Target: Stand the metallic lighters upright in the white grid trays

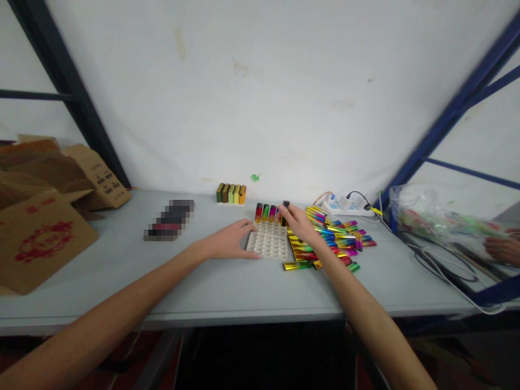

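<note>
A white tray with rows of round holes (267,245) lies on the table in front of me. Several shiny coloured lighters (266,212) stand upright in its far row. My left hand (233,240) is open at the tray's left side, thumb and fingers spread along its edge. At the far right corner of the tray, my right hand (297,223) grips a dark-topped lighter (285,205), held upright; its lower part is partly hidden by the fingers. Right of the tray lies a loose pile of metallic rainbow lighters (337,238), partly under my right forearm.
A filled block of lighters (231,195) stands near the wall. Opened cardboard boxes (49,216) sit at the left, with a blurred dark object (170,219) nearby. A white power strip (349,206) with cables is at the back right. Another person's hand (504,248) shows far right.
</note>
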A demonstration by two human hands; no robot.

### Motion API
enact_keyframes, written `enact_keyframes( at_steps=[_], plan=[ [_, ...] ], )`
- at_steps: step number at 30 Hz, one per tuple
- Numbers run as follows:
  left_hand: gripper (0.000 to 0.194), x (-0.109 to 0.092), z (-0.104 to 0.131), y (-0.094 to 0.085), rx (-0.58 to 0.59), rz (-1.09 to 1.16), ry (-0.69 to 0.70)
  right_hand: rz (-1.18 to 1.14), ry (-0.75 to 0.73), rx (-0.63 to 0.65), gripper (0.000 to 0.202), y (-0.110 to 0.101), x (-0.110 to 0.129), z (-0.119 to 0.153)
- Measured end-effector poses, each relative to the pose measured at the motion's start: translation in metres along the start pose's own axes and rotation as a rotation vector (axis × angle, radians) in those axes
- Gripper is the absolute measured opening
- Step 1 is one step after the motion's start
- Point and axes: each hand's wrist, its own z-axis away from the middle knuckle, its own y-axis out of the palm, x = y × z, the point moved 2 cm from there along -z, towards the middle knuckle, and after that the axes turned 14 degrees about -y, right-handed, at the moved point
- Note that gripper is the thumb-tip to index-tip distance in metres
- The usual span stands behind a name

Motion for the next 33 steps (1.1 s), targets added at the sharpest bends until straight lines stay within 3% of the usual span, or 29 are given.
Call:
enact_keyframes(
  at_steps=[5, 12, 15, 27, 33],
  plan=[
    [0.079, 0.001, 0.0, 0.0, -0.003, -0.004, 0.0, -0.159, 0.024, 0.018, 0.057, 0.013, 0.007, 0.002],
    [0.081, -0.002, 0.001, -0.002, -0.012, -0.005, -0.001, -0.536, 0.367, 0.021, 0.066, 0.045, 0.006, 0.007],
    [0.082, -0.002, 0.001, -0.002, -0.016, 0.001, -0.001, -0.584, 0.435, -0.018, 0.065, 0.05, 0.005, 0.007],
    [0.081, 0.0, 0.0, -0.001, -0.004, 0.006, -0.01, -0.467, 0.445, -0.096, 0.049, 0.054, 0.002, 0.005],
    [0.08, -0.001, 0.001, -0.001, -0.014, 0.009, 0.004, -0.446, 0.406, -0.085, 0.058, 0.055, -0.003, 0.007]
  ],
)
